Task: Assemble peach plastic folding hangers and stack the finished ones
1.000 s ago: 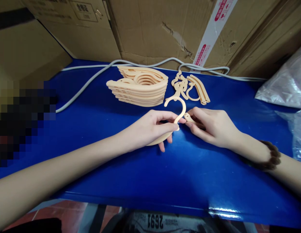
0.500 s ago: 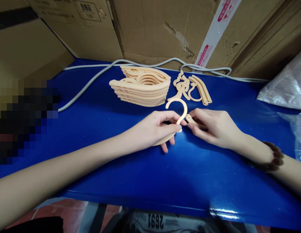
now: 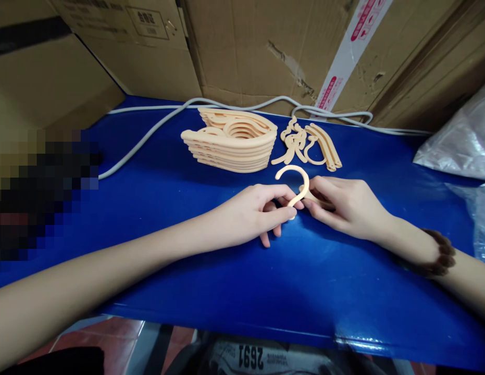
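Observation:
My left hand point(image 3: 261, 213) pinches the lower stem of a cream plastic hanger hook point(image 3: 305, 179) between thumb and index finger. The hook's curve stands up above the fingers, its open end to the left. Close on the right, my right hand point(image 3: 346, 205) grips a cream hanger arm point(image 3: 318, 199), mostly covered by the fingers. The near end of that arm meets the hook's stem by my left fingertips; whether they are joined cannot be told. Behind the hands lie a stack of folded cream hangers point(image 3: 230, 151) and a loose pile of hanger parts point(image 3: 295, 140).
A white cable point(image 3: 148, 127) runs along the back of the blue table point(image 3: 242, 286). Cardboard boxes point(image 3: 234, 52) stand behind it. A clear plastic bag point(image 3: 457, 140) lies at the right. Several curved hanger arms point(image 3: 326, 146) lie beside the loose parts.
The hook in my left hand has moved right and tilted toward the arm piece in my right hand. The hanger arm seen below my left hand is now hidden. My right hand has barely moved.

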Motion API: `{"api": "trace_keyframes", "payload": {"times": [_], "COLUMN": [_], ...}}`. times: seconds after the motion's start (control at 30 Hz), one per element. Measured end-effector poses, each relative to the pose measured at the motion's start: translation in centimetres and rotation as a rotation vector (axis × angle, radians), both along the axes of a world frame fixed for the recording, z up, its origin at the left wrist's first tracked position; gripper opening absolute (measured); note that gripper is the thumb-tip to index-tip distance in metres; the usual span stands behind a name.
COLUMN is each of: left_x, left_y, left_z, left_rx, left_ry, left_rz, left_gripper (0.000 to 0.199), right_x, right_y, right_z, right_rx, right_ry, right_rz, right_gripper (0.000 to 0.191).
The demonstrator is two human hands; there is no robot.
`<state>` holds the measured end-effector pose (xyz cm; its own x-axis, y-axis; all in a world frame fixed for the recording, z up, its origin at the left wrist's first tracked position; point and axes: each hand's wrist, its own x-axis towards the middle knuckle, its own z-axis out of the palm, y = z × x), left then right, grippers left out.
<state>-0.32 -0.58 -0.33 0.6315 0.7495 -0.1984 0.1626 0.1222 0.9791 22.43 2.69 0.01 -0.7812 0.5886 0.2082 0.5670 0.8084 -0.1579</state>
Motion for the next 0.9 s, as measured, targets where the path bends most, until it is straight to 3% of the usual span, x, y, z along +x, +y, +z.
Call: {"api": "trace_keyframes", "payload": {"times": [0.57, 0.9], "left_x": [0.01, 0.01], "left_y": [0.09, -0.46], "left_z": [0.01, 0.79], "left_rx": [0.005, 0.226], "left_ry": [-0.009, 0.0], "left_rz": [-0.026, 0.167], "left_gripper": [0.012, 0.017], "right_x": [0.04, 0.16], "right_y": [0.02, -0.02], "right_z": [-0.06, -0.07], "right_rx": [0.031, 0.055], "right_ry": [0.022, 0.072], "right_rz": [0.023, 0.085], "right_gripper": [0.023, 0.013]}}
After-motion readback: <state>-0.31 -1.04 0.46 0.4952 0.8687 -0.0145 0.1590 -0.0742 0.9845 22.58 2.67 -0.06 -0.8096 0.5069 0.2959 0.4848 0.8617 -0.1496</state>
